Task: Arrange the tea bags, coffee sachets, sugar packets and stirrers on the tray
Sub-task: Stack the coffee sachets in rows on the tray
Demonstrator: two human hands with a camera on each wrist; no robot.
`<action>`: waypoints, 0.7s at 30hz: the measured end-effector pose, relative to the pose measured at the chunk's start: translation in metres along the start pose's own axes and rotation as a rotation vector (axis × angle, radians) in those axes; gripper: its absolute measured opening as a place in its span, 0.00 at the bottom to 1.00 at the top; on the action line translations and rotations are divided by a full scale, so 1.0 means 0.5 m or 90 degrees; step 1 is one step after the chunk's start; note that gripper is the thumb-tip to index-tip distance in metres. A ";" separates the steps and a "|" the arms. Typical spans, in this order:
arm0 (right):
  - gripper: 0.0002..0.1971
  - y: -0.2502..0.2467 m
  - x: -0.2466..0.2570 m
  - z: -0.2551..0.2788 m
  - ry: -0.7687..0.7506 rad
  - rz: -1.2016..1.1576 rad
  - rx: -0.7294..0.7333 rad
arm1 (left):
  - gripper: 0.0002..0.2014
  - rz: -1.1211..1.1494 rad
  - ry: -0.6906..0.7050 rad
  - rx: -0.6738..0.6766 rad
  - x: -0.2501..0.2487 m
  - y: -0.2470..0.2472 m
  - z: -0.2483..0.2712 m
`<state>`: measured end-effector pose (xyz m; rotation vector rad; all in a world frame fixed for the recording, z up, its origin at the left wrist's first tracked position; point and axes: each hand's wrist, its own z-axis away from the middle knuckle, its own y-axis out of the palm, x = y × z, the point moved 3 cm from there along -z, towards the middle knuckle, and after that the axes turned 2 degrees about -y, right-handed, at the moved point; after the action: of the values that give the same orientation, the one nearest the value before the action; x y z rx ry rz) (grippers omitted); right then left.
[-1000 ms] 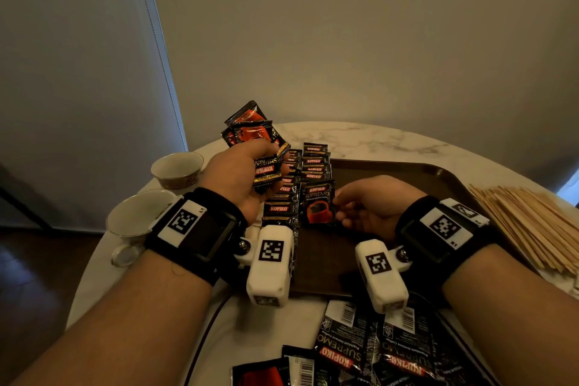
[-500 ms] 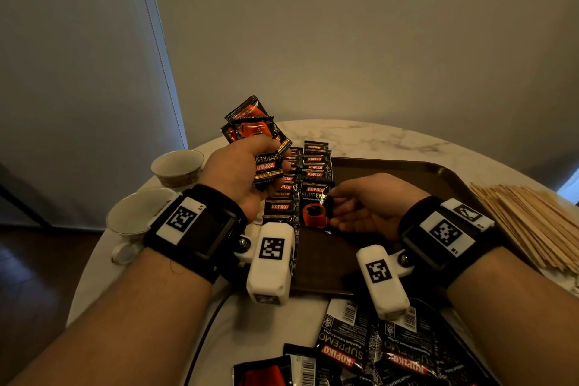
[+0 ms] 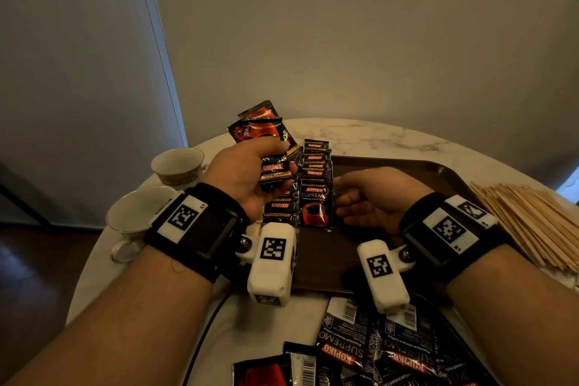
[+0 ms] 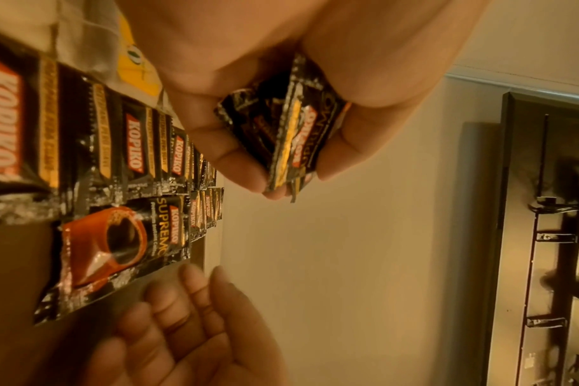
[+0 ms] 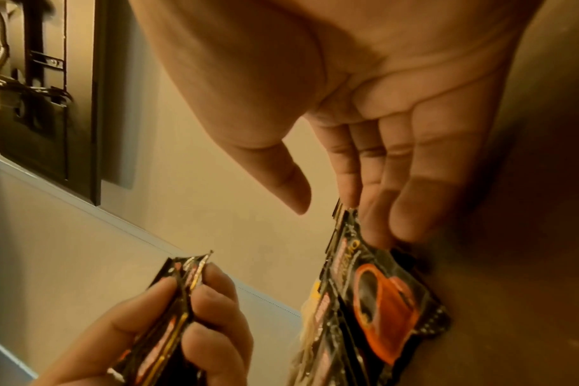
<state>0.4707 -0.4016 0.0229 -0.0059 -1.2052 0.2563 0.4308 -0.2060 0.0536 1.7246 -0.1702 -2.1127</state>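
Observation:
My left hand grips a fanned bundle of black and red coffee sachets above the left side of the brown tray; the left wrist view shows the bundle pinched between thumb and fingers. On the tray, overlapping rows of sachets run front to back. The nearest one, a single sachet with a red cup picture, lies flat. My right hand is beside it, fingers straight, fingertips at that sachet's edge, holding nothing.
Wooden stirrers lie piled on the marble table right of the tray. Two cups stand at the left. Loose coffee sachets are spread on the near table edge. A yellow and white packet shows beside the rows.
My right hand was pinching the nearest sachet on the tray; it has let go and its fingers have straightened. My left hand kept its bundle and barely moved.

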 end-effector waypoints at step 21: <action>0.06 0.007 0.067 0.045 -0.249 -0.099 0.050 | 0.07 -0.024 0.009 -0.005 0.010 0.002 -0.005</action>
<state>0.4605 -0.3943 0.0616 0.2137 -1.5752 0.1720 0.4326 -0.2087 0.0487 1.7510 -0.1265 -2.1248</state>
